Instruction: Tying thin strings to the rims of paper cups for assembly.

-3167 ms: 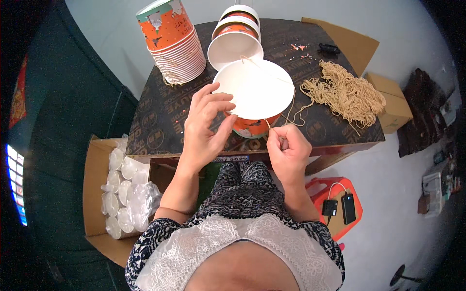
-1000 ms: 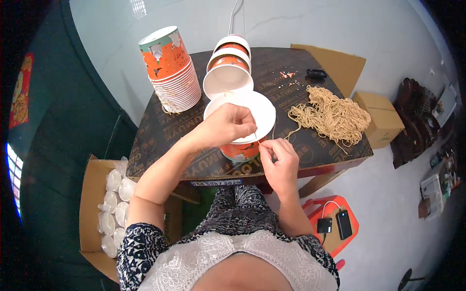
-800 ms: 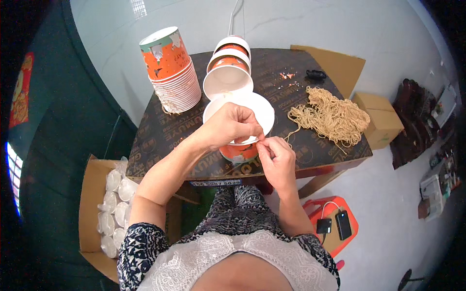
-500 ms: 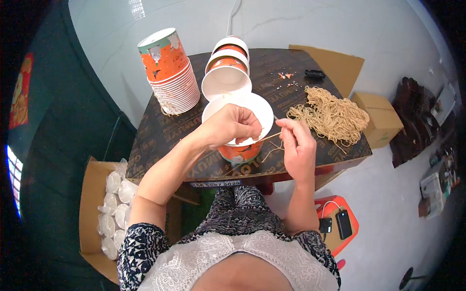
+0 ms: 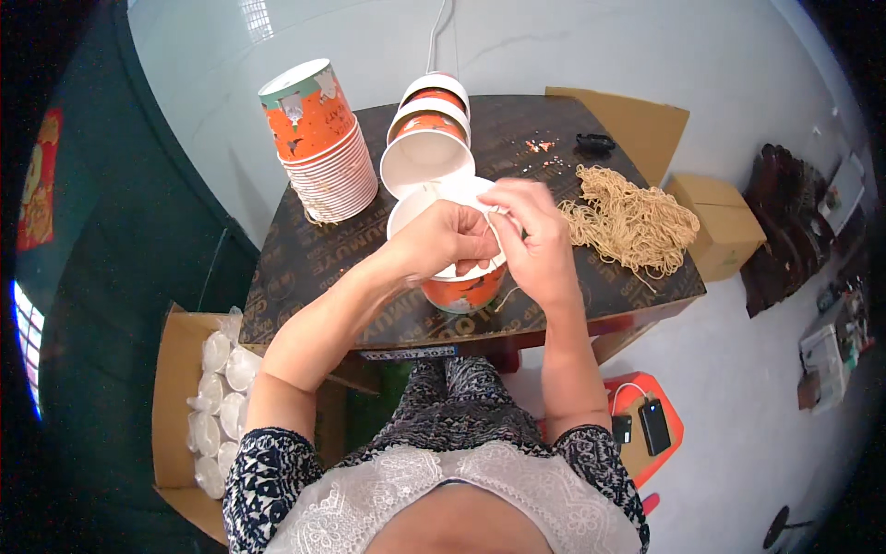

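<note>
An orange paper cup (image 5: 459,292) stands upright near the front edge of the dark table (image 5: 305,277), with a white lid (image 5: 420,200) on top. My left hand (image 5: 441,236) lies over the lid, fingers closed on its rim. My right hand (image 5: 537,242) meets it from the right, fingertips pinched on a thin tan string (image 5: 504,296) at the lid's edge. The two hands touch above the cup and hide most of the lid.
A tall stack of orange cups (image 5: 318,138) leans at the table's back left. A shorter stack (image 5: 428,138) lies behind the lid. A heap of tan strings (image 5: 632,222) sits right. A cardboard box of lids (image 5: 210,388) stands on the floor left, a red stool with phones (image 5: 646,429) right.
My right hand has risen from beside the cup, carrying the string up over the lid to meet my left hand. The left hand has stayed on the lid.
</note>
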A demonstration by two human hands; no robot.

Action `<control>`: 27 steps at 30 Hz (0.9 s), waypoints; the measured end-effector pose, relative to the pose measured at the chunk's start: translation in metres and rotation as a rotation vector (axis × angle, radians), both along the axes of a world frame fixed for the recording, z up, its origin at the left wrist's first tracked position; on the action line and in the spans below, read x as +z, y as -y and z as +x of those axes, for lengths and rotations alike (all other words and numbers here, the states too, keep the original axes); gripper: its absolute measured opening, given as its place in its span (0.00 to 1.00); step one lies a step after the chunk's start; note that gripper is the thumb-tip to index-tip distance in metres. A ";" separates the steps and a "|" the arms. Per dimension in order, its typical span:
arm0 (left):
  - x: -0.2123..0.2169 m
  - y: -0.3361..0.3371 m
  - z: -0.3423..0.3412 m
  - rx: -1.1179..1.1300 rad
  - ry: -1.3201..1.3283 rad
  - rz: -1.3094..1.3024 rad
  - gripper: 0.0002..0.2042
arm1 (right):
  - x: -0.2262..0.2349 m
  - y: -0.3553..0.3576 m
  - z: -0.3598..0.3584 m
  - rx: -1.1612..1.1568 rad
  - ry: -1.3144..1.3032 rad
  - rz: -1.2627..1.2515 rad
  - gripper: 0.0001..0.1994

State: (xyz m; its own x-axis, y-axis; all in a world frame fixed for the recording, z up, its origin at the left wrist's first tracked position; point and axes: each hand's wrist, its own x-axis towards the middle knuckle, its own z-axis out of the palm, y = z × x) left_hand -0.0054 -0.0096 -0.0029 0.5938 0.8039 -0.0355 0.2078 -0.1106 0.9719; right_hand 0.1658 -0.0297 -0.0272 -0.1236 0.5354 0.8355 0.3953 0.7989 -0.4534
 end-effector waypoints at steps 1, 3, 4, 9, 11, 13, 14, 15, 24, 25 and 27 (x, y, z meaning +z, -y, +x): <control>0.000 -0.001 -0.001 0.020 0.026 -0.035 0.05 | 0.000 -0.002 0.002 -0.150 0.031 0.091 0.07; -0.002 -0.003 -0.003 0.017 0.063 -0.065 0.05 | -0.005 0.005 0.012 -0.192 0.018 -0.004 0.05; -0.003 -0.003 -0.004 0.010 0.097 -0.097 0.05 | -0.008 0.009 0.016 -0.202 0.019 -0.036 0.04; -0.005 -0.003 -0.004 -0.005 0.126 -0.101 0.06 | -0.014 0.029 0.017 -0.144 0.086 -0.113 0.04; -0.005 -0.003 -0.003 -0.001 0.122 -0.091 0.06 | -0.016 0.029 0.015 -0.146 0.108 -0.099 0.04; -0.004 -0.002 -0.001 -0.006 0.121 -0.069 0.05 | -0.018 0.027 0.013 -0.146 0.129 -0.081 0.04; -0.003 -0.002 0.000 -0.005 0.122 -0.066 0.05 | -0.019 0.026 0.013 -0.155 0.147 -0.073 0.04; -0.004 -0.003 0.001 -0.012 0.124 -0.072 0.05 | -0.019 0.026 0.012 -0.163 0.166 -0.065 0.04; -0.008 -0.005 -0.004 0.005 0.166 -0.117 0.05 | -0.022 0.038 0.000 -0.179 0.099 0.022 0.06; -0.008 -0.006 -0.004 0.001 0.162 -0.131 0.04 | -0.023 0.040 0.001 -0.180 0.100 0.021 0.06; -0.006 -0.002 -0.004 -0.013 0.157 -0.098 0.04 | -0.023 0.041 0.002 -0.144 0.120 0.007 0.05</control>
